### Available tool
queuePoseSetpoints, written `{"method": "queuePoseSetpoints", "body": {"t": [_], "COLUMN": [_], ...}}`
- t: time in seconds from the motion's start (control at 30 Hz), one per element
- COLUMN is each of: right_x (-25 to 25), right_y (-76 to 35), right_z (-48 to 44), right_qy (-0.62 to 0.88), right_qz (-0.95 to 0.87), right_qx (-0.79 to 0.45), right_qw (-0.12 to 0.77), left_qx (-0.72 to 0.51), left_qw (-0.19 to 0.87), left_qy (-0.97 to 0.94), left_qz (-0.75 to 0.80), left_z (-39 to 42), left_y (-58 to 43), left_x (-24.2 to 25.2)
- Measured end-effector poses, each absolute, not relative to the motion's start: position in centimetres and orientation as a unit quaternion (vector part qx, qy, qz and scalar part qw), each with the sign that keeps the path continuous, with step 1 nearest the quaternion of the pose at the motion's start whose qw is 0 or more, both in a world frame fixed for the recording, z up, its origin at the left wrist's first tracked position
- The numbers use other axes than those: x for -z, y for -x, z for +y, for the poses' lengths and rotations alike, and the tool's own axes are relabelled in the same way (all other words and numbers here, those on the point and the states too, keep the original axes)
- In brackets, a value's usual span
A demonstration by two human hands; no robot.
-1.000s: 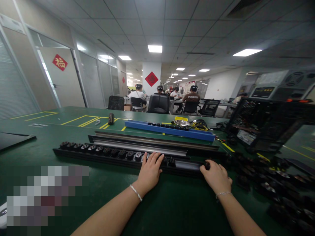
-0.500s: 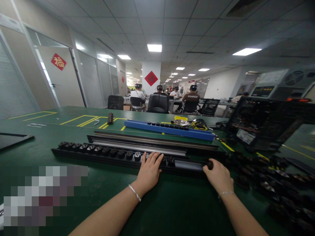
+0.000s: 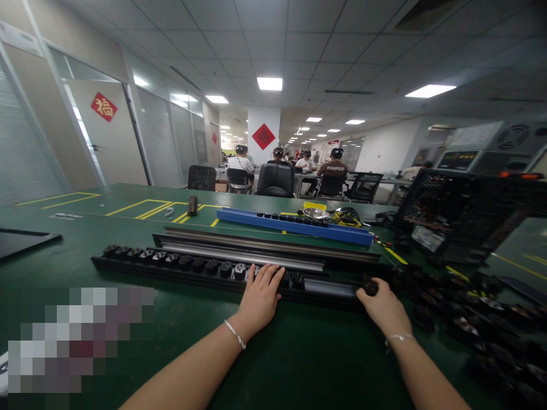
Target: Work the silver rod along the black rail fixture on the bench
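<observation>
A long black channel rail (image 3: pixel 154 274) lies across the green table in front of me. A row of small black parts (image 3: pixel 185 261) with some metallic faces fills its left and middle stretch. My left hand (image 3: pixel 261 293) rests on the row with its fingers stretched out, covering some of the parts. At the rail's right end, my right hand (image 3: pixel 387 304) pinches a small dark part (image 3: pixel 370 285) between thumb and fingers; its exact kind is too dark to tell. Between the two hands, a bare grey strip (image 3: pixel 329 287) of the rail's inside shows.
Behind lie more dark rails (image 3: pixel 265 244) and a blue rail (image 3: pixel 294 228) holding black parts. A metal dish (image 3: pixel 315 213) stands beyond. Piled dark parts (image 3: pixel 465 324) spread at the right, below a black open-framed case (image 3: pixel 436 210). People sit at far desks.
My right hand has shifted slightly right with the dark part between its fingers. My left hand stays on the row.
</observation>
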State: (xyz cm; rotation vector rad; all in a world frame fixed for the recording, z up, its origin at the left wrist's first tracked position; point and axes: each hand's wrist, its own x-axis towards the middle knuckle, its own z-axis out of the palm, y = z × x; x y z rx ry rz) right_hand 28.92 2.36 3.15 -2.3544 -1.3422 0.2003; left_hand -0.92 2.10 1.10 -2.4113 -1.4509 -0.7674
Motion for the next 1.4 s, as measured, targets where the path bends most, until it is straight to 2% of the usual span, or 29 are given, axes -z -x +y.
{"method": "queuePoseSetpoints", "body": {"t": [0.93, 1.4], "right_x": [-2.9, -2.9], "right_y": [-30.6, -31.0], "right_z": [2.6, 2.8], "right_qy": [0.856, 0.830], "right_qz": [-0.465, -0.494], "right_qx": [-0.055, -0.058], "right_qw": [0.219, 0.254], "left_qx": [0.262, 0.260], "left_qw": [0.110, 0.107], "left_qy": [0.823, 0.823], "left_qz": [-0.491, -0.494], "left_z": [2.1, 2.1], "left_y": [1.0, 1.0], "left_x": [-1.1, -1.1]}}
